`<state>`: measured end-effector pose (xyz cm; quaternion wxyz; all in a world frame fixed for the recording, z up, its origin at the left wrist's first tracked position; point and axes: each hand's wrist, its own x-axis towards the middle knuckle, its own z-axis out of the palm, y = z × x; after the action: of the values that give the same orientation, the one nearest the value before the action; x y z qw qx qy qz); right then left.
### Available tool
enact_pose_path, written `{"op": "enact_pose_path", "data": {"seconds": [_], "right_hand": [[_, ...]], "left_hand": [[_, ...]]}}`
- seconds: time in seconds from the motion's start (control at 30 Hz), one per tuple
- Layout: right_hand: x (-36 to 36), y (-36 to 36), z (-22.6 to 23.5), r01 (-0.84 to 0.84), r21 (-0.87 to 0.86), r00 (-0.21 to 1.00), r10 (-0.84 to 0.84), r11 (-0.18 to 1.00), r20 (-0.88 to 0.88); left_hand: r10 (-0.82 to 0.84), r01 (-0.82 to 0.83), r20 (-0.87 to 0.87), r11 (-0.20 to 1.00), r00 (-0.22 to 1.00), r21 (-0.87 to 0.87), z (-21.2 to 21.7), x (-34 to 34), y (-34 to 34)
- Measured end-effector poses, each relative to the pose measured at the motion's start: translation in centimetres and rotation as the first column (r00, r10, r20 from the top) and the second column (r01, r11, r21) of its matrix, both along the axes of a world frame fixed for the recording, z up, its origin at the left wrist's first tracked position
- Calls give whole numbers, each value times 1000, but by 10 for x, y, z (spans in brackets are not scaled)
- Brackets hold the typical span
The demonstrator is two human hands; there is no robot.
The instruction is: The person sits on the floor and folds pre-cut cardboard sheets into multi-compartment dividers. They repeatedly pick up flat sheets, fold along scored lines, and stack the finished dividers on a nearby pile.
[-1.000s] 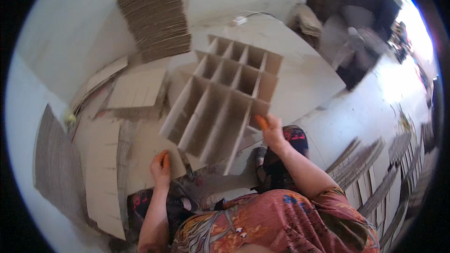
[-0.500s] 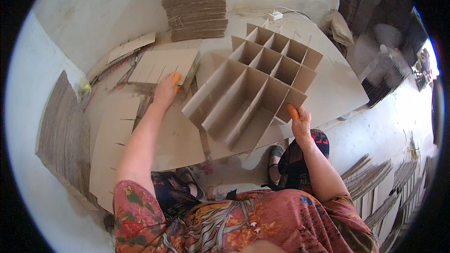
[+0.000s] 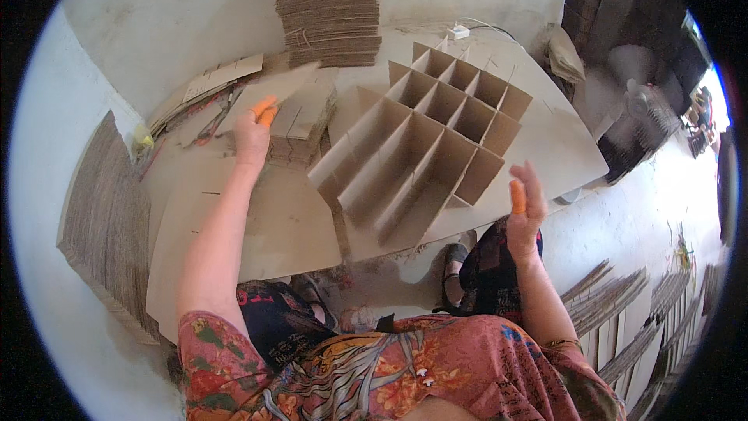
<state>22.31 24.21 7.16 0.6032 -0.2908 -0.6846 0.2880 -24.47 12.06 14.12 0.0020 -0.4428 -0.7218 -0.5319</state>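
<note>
The cardboard grid [image 3: 425,144] lies on the sheet [image 3: 545,156] in front of the person, nearer the right hand, and looks largely built: the far cells are closed into squares, while the near end shows long open channels with no cross strips, so I judge several strips are yet to be slotted in. The left hand [image 3: 253,132], with orange finger covers, pinches the top strip [image 3: 273,90] off the low pile of slotted strips [image 3: 300,129] just left of the grid, lifting one edge. The right hand [image 3: 526,203] hovers open, fingers spread and holding nothing, just off the grid's near right corner. A tall stack [image 3: 327,4] of cardboard stands at the back, and more bundles [image 3: 97,210] lie to the left
</note>
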Motion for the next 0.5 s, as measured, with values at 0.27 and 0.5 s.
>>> {"op": "enact_pose_path", "data": {"seconds": [0.27, 0.5], "right_hand": [[-26, -58, 111, -682, -452, 725, 454, 574, -518], [-23, -63, 128, -603, -336, 699, 275, 724, -660]], "left_hand": [[-392, 473, -383, 869, 837, 145, 40, 215, -59], [-528, 623, -417, 771, 740, 129, 4, 269, -87]]}}
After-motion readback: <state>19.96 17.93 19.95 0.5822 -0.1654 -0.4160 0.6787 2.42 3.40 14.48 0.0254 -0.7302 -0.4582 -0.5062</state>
